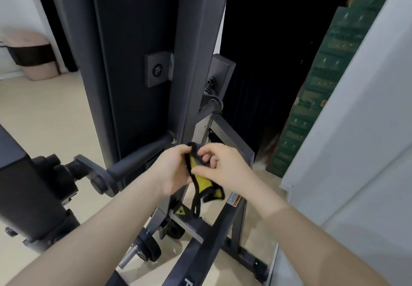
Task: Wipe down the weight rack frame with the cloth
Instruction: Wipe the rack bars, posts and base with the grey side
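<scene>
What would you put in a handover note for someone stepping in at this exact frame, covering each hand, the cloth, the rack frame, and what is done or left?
Left hand: grips the upper part of the yellow cloth with curled fingers.
Right hand: pinches the same cloth from the other side; both hands seem to be folding or bunching it.
Cloth: yellow with black edging, held in the air in front of the weight rack frame, its lower end hanging free; it does not appear to be pressed to the frame.
Done: cloth is in hand; no sign here of how much has been wiped.
Left: press the cloth to the dark upright and wipe the frame.
</scene>
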A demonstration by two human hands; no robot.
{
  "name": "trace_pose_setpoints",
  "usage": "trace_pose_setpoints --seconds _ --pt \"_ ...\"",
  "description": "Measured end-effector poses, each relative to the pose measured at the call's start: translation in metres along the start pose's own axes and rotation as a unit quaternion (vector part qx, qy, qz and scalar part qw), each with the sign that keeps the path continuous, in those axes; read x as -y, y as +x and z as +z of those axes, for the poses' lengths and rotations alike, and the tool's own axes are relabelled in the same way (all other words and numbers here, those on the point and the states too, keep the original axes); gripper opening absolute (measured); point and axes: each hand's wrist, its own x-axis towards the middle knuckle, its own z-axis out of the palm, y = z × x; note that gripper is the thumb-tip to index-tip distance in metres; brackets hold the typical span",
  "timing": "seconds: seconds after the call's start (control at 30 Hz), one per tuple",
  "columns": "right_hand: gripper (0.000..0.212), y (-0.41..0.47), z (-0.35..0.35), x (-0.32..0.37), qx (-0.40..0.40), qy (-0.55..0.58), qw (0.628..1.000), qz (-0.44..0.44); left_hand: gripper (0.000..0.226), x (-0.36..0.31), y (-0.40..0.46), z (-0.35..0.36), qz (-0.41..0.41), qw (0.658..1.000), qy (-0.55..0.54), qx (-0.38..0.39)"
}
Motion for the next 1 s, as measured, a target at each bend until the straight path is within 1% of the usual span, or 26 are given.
trace_pose_setpoints --seconds 0.03,0.07,0.13,0.17,0.2,0.23,0.27,0.3,0.33,0.37,0.4,0.43,0.47,0.5,0.53,0.57,0.6,0.63,0.67,0.7,0.73,0.77,0.8,0.87,0.93,1.0 --pt "0.036 -0.004 0.006 -0.004 0.005 0.003 0.999 -0.032 0.039 -0.001 -0.001 -0.003 0.003 0.999 -0.038 0.026" --pt "0.038 -0.006 0.010 -0.008 -0.024 -0.010 0.997 -0.071 0.042 -0.001 -0.001 -0.007 0.022 0.998 -0.048 0.041" --pt "0.038 -0.007 0.015 -0.017 -0.114 -0.011 0.985 -0.132 0.034 -0.004 -0.003 -0.011 0.085 0.995 -0.029 0.039" --pt "0.042 -0.007 0.016 -0.021 -0.134 0.013 0.981 -0.140 0.029 -0.006 -0.004 -0.012 0.119 0.993 -0.007 0.025" --pt "0.053 -0.007 0.016 -0.023 -0.129 0.050 0.981 -0.139 0.025 -0.007 -0.005 -0.014 0.144 0.989 0.017 0.014" --pt "0.070 -0.006 0.017 -0.023 -0.107 0.089 0.982 -0.132 0.024 -0.009 -0.007 -0.015 0.158 0.987 0.038 0.014" --pt "0.087 -0.006 0.020 -0.021 -0.090 0.112 0.981 -0.130 0.024 -0.010 -0.009 -0.016 0.167 0.984 0.062 0.025" --pt "0.096 -0.006 0.023 -0.018 -0.086 0.117 0.979 -0.141 0.024 -0.012 -0.013 -0.015 0.173 0.980 0.086 0.043" --pt "0.093 -0.005 0.029 -0.015 -0.099 0.106 0.975 -0.169 0.024 -0.013 -0.016 -0.015 0.183 0.975 0.107 0.060" --pt "0.083 -0.003 0.034 -0.013 -0.131 0.080 0.966 -0.206 0.024 -0.016 -0.021 -0.012 0.198 0.971 0.119 0.070" --pt "0.072 0.001 0.037 -0.011 -0.171 0.050 0.956 -0.234 0.024 -0.019 -0.026 -0.010 0.222 0.965 0.121 0.064" --pt "0.067 0.006 0.034 -0.007 -0.210 0.018 0.947 -0.244 0.024 -0.023 -0.031 -0.009 0.256 0.958 0.122 0.045" --pt "0.069 0.013 0.027 -0.003 -0.251 -0.022 0.937 -0.244 0.025 -0.026 -0.035 -0.011 0.302 0.943 0.135 0.017" --pt "0.072 0.023 0.016 0.003 -0.300 -0.063 0.920 -0.244 0.028 -0.030 -0.040 -0.012 0.355 0.920 0.167 -0.016" --pt "0.073 0.032 0.002 0.009 -0.353 -0.096 0.896 -0.251 0.032 -0.031 -0.042 -0.014 0.400 0.887 0.225 -0.053" --pt "0.070 0.042 -0.012 0.017 -0.401 -0.124 0.866 -0.271 0.039 -0.032 -0.042 -0.016 0.429 0.850 0.294 -0.088" --pt "0.066 0.053 -0.024 0.028 -0.438 -0.164 0.831 -0.302 0.045 -0.032 -0.038 -0.020 0.435 0.819 0.356 -0.118" --pt "0.060 0.064 -0.033 0.037 -0.463 -0.219 0.790 -0.335 0.050 -0.031 -0.033 -0.022 0.423 0.801 0.401 -0.136" --pt "0.052 0.075 -0.040 0.045 -0.473 -0.288 0.749 -0.364 0.055 -0.029 -0.026 -0.025 0.406 0.786 0.443 -0.143" --pt "0.045 0.085 -0.044 0.050 -0.459 -0.359 0.715 -0.387 0.059 -0.028 -0.019 -0.026 0.395 0.770 0.481 -0.138" --pt "0.038 0.095 -0.048 0.051 -0.423 -0.421 0.695 -0.401 0.062 -0.027 -0.011 -0.027 0.391 0.752 0.514 -0.130" --pt "0.035 0.102 -0.050 0.048 -0.377 -0.469 0.688 -0.406 0.065 -0.026 -0.005 -0.028 0.393 0.737 0.536 -0.122" --pt "0.039 0.106 -0.050 0.043 -0.338 -0.501 0.688 -0.402 0.066 -0.026 0.000 -0.030 0.394 0.731 0.545 -0.119" --pt "0.054 0.106 -0.048 0.029 -0.299 -0.545 0.680 -0.388 0.065 -0.026 0.006 -0.034 0.389 0.732 0.545 -0.123" --pt "0.054 0.104 -0.045 0.019 -0.287 -0.593 0.638 -0.400 0.064 -0.026 0.009 -0.035 0.391 0.731 0.546 -0.119" --pt "0.044 0.108 -0.055 0.021 -0.298 -0.611 0.593 -0.430 0.063 -0.028 0.008 -0.036 0.390 0.728 0.552 -0.112"
